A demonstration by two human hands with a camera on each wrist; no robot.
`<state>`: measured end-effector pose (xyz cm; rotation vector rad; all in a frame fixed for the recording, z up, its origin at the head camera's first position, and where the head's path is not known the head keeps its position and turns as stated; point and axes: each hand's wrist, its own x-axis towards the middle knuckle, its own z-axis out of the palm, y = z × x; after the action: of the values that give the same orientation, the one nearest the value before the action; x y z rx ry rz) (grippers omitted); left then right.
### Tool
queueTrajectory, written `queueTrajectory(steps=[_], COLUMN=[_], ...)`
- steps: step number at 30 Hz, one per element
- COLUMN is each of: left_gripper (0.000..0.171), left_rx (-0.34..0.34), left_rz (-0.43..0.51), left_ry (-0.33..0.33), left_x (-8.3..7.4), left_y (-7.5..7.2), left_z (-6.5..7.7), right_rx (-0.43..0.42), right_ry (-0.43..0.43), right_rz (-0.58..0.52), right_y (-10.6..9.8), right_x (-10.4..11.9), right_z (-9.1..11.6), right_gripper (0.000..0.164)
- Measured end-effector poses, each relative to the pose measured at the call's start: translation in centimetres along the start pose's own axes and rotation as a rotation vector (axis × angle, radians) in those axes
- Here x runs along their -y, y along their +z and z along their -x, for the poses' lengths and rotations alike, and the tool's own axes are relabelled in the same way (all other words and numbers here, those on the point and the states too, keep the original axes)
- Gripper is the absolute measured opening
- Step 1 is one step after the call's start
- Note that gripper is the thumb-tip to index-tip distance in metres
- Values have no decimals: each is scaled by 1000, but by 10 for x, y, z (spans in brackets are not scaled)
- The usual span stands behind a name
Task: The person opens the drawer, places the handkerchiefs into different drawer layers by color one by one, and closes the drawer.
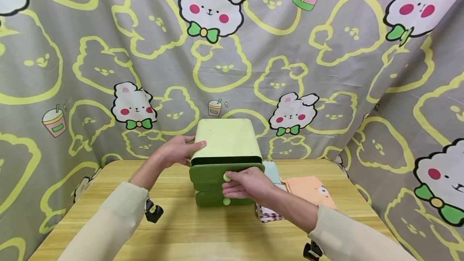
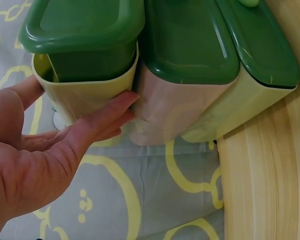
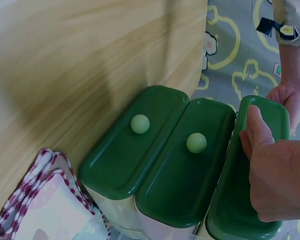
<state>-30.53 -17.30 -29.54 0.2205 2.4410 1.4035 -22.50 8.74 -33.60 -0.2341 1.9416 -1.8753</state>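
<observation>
A small drawer cabinet (image 1: 226, 136) with a pale yellow-green shell and dark green fronts stands on the wooden table. Its top drawer (image 2: 90, 65) is pulled out a little, leaving a dark gap under the shell's top edge. My left hand (image 1: 179, 150) rests on the cabinet's upper left corner, thumb on top and fairly straight fingers along the side. At the front, my right hand (image 1: 250, 186) pinches the round light-green knob (image 1: 226, 177) of the top drawer between thumb and fingers. The two lower drawers, with knobs (image 3: 196, 143) showing in the right wrist view, are closed.
Right of the cabinet lie an orange folded cloth (image 1: 308, 188) and a light-blue cloth (image 1: 271, 170). A cloth with a red-and-white checked edge (image 3: 55, 200) lies close to the cabinet's side. A patterned grey curtain (image 1: 232, 71) hangs behind the table.
</observation>
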Motion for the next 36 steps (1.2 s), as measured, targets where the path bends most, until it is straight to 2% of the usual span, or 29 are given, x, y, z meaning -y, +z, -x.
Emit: queueTrajectory(steps=[13, 26, 36], left_gripper=[85, 83, 82], left_rx=[-9, -11, -14], left_rz=[-3, 7, -1], left_ry=[-3, -4, 7], left_x=[0, 2, 1], left_y=[0, 2, 2], left_z=[0, -1, 0], right_rx=[-29, 7, -7], right_ry=[3, 27, 30], right_rz=[19, -10, -7], right_y=[11, 14, 19], right_x=[-3, -8, -13], right_z=[21, 40, 55], right_gripper=[43, 41, 41])
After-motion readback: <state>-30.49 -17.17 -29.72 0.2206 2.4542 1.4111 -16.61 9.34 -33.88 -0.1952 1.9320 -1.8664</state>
